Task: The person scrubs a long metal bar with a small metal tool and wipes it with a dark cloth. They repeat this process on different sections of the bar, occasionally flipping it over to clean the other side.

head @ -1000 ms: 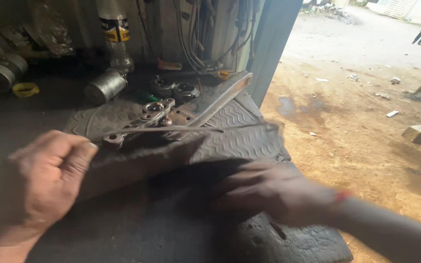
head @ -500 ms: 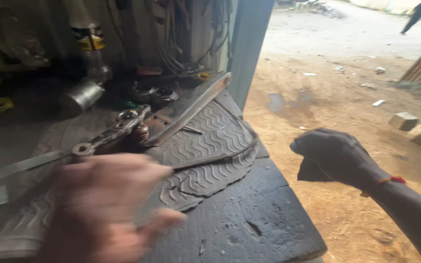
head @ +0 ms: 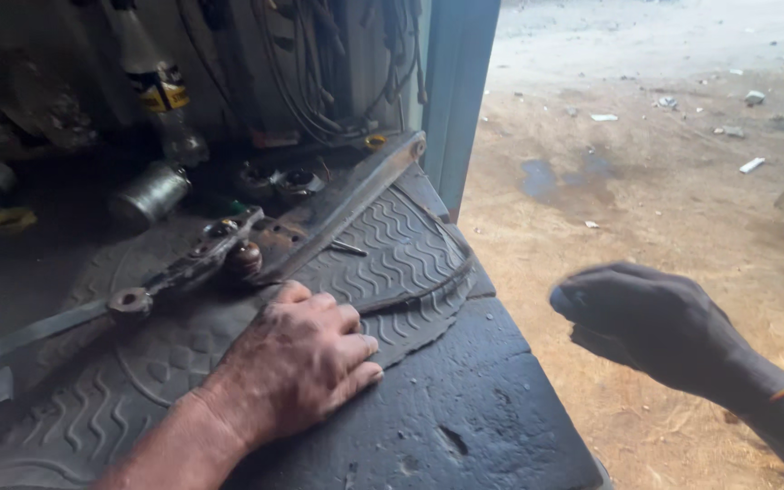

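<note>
While the left hand (head: 306, 358) lies open, palm down, pinning the ribbed mat (head: 392, 263) on the desk (head: 465, 417), the right hand (head: 651, 322) hangs beyond its edge, closed around a dark scrap.

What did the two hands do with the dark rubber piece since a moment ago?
The left hand let go of the strip it gripped and now lies flat on the wavy rubber mat. The right hand lifted off the bench, out over the dirt, closed on a dark piece. The metal arm stayed on the bench.
</note>
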